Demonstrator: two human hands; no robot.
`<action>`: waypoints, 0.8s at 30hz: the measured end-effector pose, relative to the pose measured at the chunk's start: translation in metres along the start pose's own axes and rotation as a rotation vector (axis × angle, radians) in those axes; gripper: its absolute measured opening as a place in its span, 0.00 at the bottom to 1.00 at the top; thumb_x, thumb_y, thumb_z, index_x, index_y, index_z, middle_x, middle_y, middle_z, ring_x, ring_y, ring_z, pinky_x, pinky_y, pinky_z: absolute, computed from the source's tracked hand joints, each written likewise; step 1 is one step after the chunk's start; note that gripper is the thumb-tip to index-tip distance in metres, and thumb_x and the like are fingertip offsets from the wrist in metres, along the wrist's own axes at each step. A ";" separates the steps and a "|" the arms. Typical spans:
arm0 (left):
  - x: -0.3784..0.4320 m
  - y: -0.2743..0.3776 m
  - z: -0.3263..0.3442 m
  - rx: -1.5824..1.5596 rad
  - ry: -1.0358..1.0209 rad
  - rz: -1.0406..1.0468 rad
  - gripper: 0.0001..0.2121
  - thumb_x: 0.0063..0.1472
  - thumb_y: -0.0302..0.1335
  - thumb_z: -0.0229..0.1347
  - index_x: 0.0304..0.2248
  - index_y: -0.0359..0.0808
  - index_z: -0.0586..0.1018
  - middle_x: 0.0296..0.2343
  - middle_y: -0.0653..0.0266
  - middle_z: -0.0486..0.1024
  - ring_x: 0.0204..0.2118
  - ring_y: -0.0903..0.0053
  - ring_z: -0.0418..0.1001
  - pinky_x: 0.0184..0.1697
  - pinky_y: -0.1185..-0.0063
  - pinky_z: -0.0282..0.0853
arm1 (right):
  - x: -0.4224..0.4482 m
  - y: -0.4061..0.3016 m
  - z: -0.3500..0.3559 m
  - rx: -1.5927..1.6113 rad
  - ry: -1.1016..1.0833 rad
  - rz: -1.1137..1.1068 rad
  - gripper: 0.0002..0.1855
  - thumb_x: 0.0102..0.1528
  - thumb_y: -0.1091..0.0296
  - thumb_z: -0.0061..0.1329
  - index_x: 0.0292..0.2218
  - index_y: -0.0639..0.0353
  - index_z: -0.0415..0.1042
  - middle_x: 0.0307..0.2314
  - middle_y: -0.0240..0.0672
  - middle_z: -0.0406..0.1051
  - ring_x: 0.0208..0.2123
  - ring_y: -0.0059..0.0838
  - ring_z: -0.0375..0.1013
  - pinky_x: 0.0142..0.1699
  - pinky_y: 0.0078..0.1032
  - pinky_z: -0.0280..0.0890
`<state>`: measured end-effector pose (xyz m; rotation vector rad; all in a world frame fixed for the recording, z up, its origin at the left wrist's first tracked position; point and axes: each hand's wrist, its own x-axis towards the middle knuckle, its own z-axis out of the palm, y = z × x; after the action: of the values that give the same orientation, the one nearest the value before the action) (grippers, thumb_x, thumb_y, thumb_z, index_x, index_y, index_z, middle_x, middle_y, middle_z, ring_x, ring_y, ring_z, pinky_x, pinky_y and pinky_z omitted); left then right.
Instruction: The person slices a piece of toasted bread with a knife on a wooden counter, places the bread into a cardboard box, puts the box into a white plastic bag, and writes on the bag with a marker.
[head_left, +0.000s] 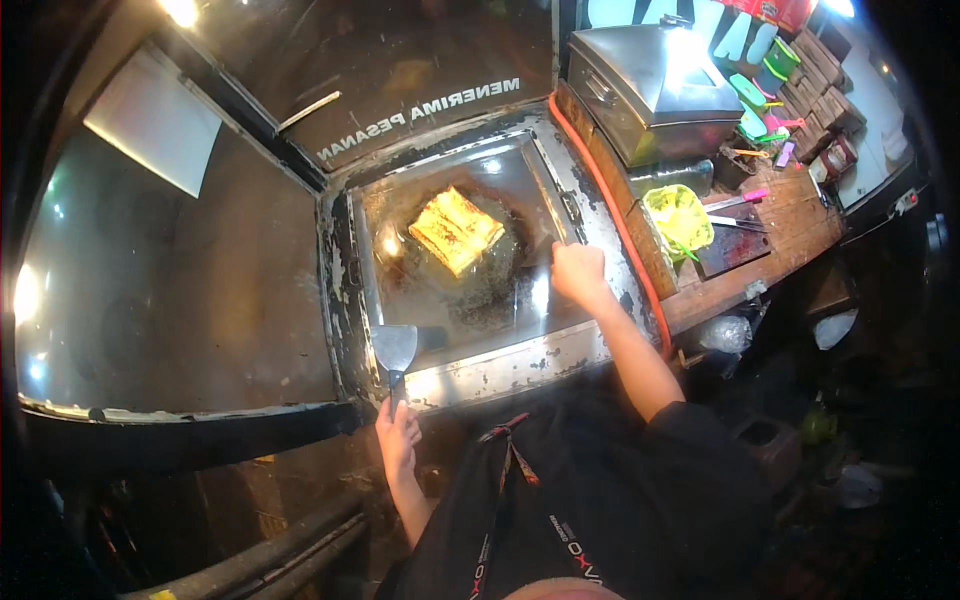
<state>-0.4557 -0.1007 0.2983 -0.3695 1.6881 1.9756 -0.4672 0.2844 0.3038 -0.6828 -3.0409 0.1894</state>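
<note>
A square of golden-brown folded, filled flatbread (456, 231) lies on the oily flat metal griddle (420, 300), with browned patches on top. My left hand (399, 439) grips the black handle of a wide-bladed metal spatula (394, 347). Its blade points away from me, over the griddle's front left corner and apart from the bread. On the right, my right hand (579, 271) is closed in a fist above the griddle's right edge. From it a dark flat blade, seemingly a second spatula (538, 253), reaches toward the bread without touching it; its handle is hidden by my fingers.
An orange hose (611, 217) runs along the griddle's right side. Beyond it, a wooden counter (806, 217) holds a lidded steel box (652, 90), a yellow-green tub (677, 217), a dark board (731, 247) with knives, and stacked cartons (821, 90). Glass panels (195, 300) stand left and behind.
</note>
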 end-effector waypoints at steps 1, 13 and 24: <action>0.006 0.001 0.001 0.013 -0.001 0.008 0.11 0.60 0.29 0.48 0.41 0.37 0.66 0.16 0.75 0.61 0.11 0.93 0.51 0.12 0.91 0.44 | 0.007 0.006 0.004 0.013 0.006 0.005 0.09 0.46 0.64 0.47 0.29 0.58 0.70 0.17 0.43 0.71 0.22 0.42 0.73 0.26 0.37 0.66; 0.139 0.007 0.038 0.239 -0.052 0.022 0.09 0.60 0.29 0.48 0.39 0.37 0.66 0.15 0.75 0.61 0.12 0.92 0.54 0.12 0.89 0.48 | 0.036 0.030 0.052 0.946 0.098 0.242 0.19 0.49 0.58 0.49 0.40 0.61 0.70 0.33 0.48 0.72 0.38 0.41 0.71 0.43 0.29 0.63; 0.181 0.007 0.007 1.057 -0.105 0.612 0.13 0.58 0.28 0.49 0.40 0.31 0.72 0.18 0.70 0.67 0.19 0.84 0.63 0.22 0.82 0.59 | -0.040 0.014 0.045 0.984 -0.073 0.264 0.20 0.48 0.56 0.51 0.39 0.60 0.70 0.24 0.45 0.72 0.29 0.39 0.73 0.36 0.31 0.65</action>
<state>-0.6089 -0.0582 0.2120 0.6805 2.6516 1.0855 -0.4271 0.2750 0.2575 -0.9236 -2.3884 1.5663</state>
